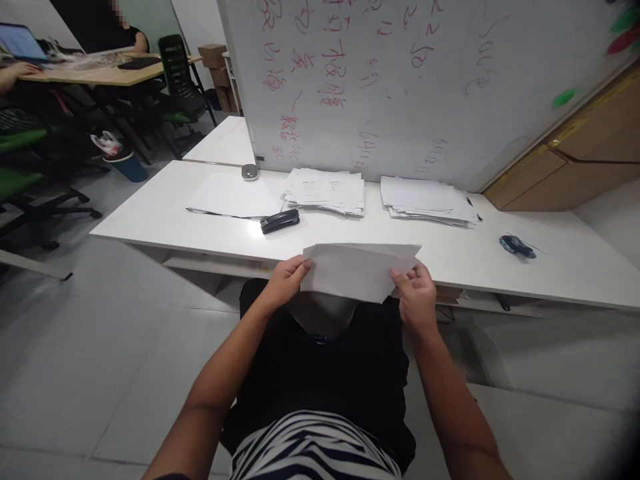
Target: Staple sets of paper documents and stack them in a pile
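Several sheets of white paper (pixel 350 272) are stretched between my two hands, above my lap at the front edge of the white desk (pixel 340 230). My left hand (pixel 289 280) pinches their left edge between thumb and fingers. On the right side, my right hand (pixel 416 293) grips the other edge, thumb on top and the fingers partly hidden behind. A black stapler (pixel 280 221) lies on the desk beyond my left hand. Behind the held paper is a stack of papers (pixel 325 190), and a second stack (pixel 427 202) lies to its right.
A whiteboard (pixel 350 80) with red writing stands along the desk's back. At the right lies a small dark blue object (pixel 517 247); a round grey object (pixel 249 172) sits back left, near a flat white sheet (pixel 233 195). Co-workers sit at a wooden table (pixel 115 73).
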The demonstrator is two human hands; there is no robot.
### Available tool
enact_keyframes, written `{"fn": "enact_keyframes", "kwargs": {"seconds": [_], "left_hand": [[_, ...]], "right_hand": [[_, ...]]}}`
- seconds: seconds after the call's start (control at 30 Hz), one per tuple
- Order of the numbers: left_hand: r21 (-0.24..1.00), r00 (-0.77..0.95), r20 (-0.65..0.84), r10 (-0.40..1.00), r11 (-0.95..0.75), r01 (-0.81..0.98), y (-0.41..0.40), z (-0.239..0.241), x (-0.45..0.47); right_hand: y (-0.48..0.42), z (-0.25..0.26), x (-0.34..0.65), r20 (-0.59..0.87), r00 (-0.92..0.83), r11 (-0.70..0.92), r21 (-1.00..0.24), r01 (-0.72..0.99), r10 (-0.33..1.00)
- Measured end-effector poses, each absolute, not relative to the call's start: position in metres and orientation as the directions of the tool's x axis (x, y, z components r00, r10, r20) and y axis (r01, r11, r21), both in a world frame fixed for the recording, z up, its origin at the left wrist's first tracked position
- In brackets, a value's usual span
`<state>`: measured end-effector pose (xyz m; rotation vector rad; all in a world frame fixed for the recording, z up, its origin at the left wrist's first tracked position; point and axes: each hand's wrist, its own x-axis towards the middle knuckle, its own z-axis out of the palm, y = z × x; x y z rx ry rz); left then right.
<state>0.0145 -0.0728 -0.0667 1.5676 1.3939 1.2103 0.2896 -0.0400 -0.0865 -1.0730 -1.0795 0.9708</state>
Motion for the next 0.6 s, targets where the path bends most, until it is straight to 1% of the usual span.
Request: {"fn": "enact_keyframes", "kwargs": {"seconds": [0.03, 0.07, 0.13, 0.2, 0.27, 0.33, 0.4, 0.5, 0.6], "left_hand": [[0.906, -0.033, 0.262, 0.965, -0.234, 0.353, -0.068, -0.056, 0.015], [0.872, -0.053, 0.351, 0.935, -0.306, 0.381, -0.062, -0.047, 0.015], [0.803, -0.073, 0.502, 0.862, -0.433, 0.409, -0.048, -0.034, 0.018], [0.774, -0.086, 0.557, 0.826, -0.478, 0.414, -0.034, -0.037, 0.021], [0.803, -0.126, 0.515, 0.848, -0.426, 0.418, -0.022, -0.053, 0.024], [0.864, -0.196, 0.409, 0.891, -0.309, 0.397, -0.015, -0.076, 0.026], [0.904, -0.25, 0.332, 0.91, -0.231, 0.359, -0.012, -0.096, 0.026], [0.902, -0.273, 0.331, 0.903, -0.219, 0.371, -0.015, -0.106, 0.022], [0.868, -0.281, 0.32, 0.905, -0.161, 0.469, -0.02, -0.1, 0.018]], "right_hand": [[-0.032, -0.074, 0.29, 0.213, 0.166, 0.232, -0.967, -0.102, 0.963], [-0.024, -0.064, 0.289, 0.266, 0.172, 0.287, -0.952, -0.108, 0.949], [-0.007, -0.051, 0.281, 0.367, 0.232, 0.393, -0.917, -0.075, 0.901], [0.007, -0.054, 0.269, 0.405, 0.28, 0.428, -0.903, -0.026, 0.871], [0.015, -0.069, 0.256, 0.373, 0.27, 0.385, -0.923, 0.01, 0.888], [0.019, -0.089, 0.245, 0.307, 0.218, 0.302, -0.952, 0.057, 0.927], [0.019, -0.106, 0.241, 0.268, 0.169, 0.25, -0.961, 0.122, 0.948], [0.016, -0.117, 0.244, 0.295, 0.135, 0.261, -0.939, 0.224, 0.946], [0.011, -0.12, 0.251, 0.309, 0.168, 0.23, -0.899, 0.373, 0.936]]}}
